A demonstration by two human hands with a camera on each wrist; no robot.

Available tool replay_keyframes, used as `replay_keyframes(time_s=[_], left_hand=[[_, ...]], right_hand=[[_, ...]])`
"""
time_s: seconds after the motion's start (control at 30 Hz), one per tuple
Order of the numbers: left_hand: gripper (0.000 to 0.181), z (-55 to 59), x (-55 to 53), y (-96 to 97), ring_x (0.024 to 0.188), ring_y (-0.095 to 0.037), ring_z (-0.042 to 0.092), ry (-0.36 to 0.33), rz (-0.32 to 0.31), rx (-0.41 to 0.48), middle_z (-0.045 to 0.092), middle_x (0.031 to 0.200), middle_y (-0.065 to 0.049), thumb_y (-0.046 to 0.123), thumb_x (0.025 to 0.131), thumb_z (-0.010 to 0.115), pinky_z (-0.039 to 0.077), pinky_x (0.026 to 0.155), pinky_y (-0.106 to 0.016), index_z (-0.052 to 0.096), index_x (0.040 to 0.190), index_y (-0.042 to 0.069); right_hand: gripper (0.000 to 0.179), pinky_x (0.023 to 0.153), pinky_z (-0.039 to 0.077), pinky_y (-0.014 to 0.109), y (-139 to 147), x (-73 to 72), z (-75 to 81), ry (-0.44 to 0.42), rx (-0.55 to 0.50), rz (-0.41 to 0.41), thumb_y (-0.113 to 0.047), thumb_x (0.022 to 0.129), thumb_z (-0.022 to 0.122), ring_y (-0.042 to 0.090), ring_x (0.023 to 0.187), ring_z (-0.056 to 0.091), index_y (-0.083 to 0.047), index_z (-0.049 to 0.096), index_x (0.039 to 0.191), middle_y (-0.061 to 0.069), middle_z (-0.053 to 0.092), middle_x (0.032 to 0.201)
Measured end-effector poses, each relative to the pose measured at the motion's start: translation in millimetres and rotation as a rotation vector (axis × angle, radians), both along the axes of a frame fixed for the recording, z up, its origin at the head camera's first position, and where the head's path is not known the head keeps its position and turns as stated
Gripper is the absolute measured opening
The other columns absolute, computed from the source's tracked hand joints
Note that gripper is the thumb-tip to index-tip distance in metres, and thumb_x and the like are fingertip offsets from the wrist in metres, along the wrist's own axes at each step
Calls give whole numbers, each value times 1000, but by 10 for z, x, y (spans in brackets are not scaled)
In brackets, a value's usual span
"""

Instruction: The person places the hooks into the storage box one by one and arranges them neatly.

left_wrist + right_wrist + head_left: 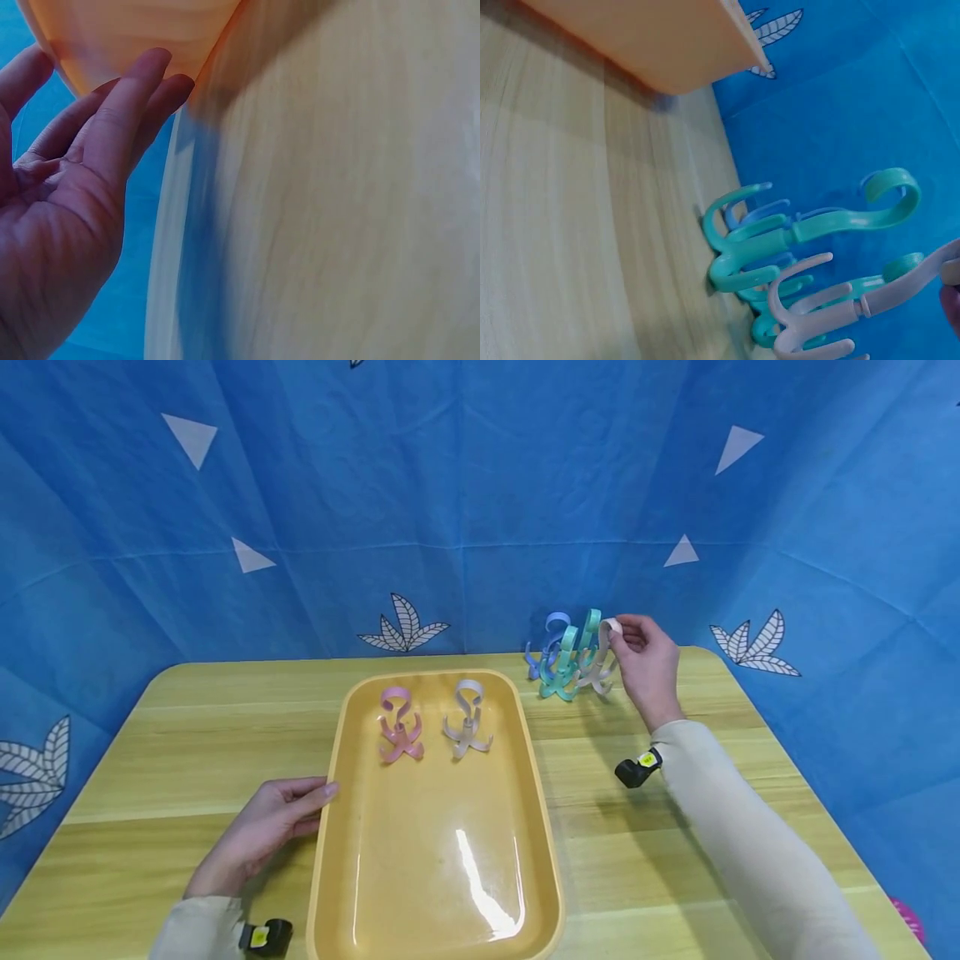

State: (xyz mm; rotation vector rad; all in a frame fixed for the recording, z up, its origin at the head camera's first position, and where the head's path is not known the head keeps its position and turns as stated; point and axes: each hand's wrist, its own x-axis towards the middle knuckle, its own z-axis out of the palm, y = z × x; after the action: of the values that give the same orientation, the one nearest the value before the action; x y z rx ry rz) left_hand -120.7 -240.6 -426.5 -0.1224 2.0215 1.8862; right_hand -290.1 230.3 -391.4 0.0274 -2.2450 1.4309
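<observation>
My right hand (649, 662) pinches the curved top of a pale pinkish-white pronged hanging hook (596, 668). In the right wrist view that pale hook (821, 322) is beside a green hook (757, 247), with another green hook partly behind. A blue hook (551, 643) stands at the left of the group in the head view. My left hand (279, 821) holds the left rim of a yellow tray (442, 860), thumb at the rim and fingers against the outer wall (135, 37). Inside the tray stand a pink hook (401, 739) and a whitish hook (467, 727).
The wooden table (187, 727) extends on both sides of the tray. Along its back edge hangs a blue cloth (450, 510) with white triangles and leaf prints. The hook group is close to this cloth, right of the tray's far corner.
</observation>
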Motion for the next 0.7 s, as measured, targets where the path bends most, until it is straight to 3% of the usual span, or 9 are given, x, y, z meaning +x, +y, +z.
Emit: replay_keyframes(time_s=[0.23,0.7], left_hand=[[60,2,-3,-18,104,-18,64,-12,-6,43,44,138,-34,19,102,57,56,88,-35,33,139,-22],[62,-3,22,-18,105,-24,65,-9,-19,62,52,132,-32,21,101,59,56,88,-37,35,138,-21]], right_hand=[[29,84,54,23,17,109,137,13,14,-11,-17,98,63,15,95,62,-1,65,121,12,65,108],[30,84,53,20,-3,364,398,0,14,24,-18,97,64,12,94,61,-3,66,123,13,65,111]])
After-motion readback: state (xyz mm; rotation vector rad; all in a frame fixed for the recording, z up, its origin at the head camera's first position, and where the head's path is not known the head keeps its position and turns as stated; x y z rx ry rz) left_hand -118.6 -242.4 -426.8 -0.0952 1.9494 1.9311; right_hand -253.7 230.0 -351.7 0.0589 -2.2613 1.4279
